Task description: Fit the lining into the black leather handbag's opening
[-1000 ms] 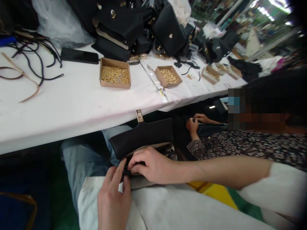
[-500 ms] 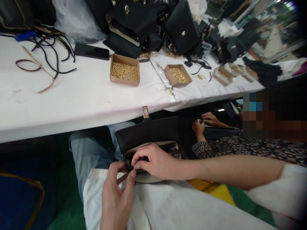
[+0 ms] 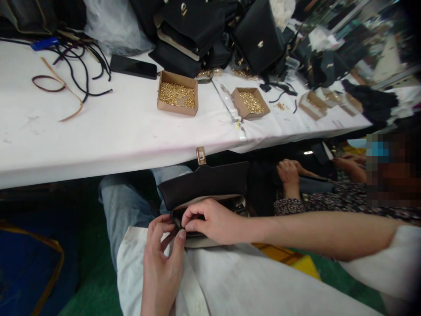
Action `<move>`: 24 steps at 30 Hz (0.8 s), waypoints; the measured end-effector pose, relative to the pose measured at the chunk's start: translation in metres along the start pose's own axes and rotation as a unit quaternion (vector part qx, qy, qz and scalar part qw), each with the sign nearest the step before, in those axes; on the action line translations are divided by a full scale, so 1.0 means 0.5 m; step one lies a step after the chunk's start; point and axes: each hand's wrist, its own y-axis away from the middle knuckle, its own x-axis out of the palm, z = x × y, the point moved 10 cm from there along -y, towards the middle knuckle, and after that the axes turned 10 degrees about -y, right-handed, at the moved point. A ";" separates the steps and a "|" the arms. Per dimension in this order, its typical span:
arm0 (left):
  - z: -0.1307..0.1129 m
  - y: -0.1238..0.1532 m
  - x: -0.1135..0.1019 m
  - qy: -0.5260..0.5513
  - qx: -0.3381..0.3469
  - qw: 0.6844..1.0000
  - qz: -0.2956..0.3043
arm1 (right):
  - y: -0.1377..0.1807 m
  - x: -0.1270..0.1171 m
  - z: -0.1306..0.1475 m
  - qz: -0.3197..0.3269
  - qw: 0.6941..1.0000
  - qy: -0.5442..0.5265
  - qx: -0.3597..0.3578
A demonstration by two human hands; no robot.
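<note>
A small black handbag (image 3: 204, 184) lies on my lap, its flap thrown open toward the table with a gold clasp (image 3: 200, 156) at the flap's tip. My right hand (image 3: 210, 221) is curled over the bag's open mouth, fingers pinched at its left corner. My left hand (image 3: 161, 267) comes up from below and pinches the same corner, fingertips meeting those of the right hand. What sits between the fingertips is too small to make out.
A white table (image 3: 98, 136) runs above my knees, carrying two cardboard boxes of gold hardware (image 3: 177, 94) (image 3: 250, 103), a black phone (image 3: 133, 66), loose straps (image 3: 66, 74) and a heap of black bags (image 3: 210, 30). Another person's hands (image 3: 289, 173) work at the right.
My left hand has drawn its fingers together into a pinch at the bag's corner, meeting the right hand's fingertips. The view has shifted slightly left and downward.
</note>
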 end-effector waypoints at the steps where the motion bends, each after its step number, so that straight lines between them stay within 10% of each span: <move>1: 0.001 0.001 0.000 0.003 0.000 1.000 -0.003 | -0.003 0.003 -0.012 0.007 0.999 -0.024 0.028; 24: 0.011 0.005 -0.004 0.005 0.034 0.999 -0.008 | -0.020 0.007 -0.055 0.054 0.986 -0.093 0.125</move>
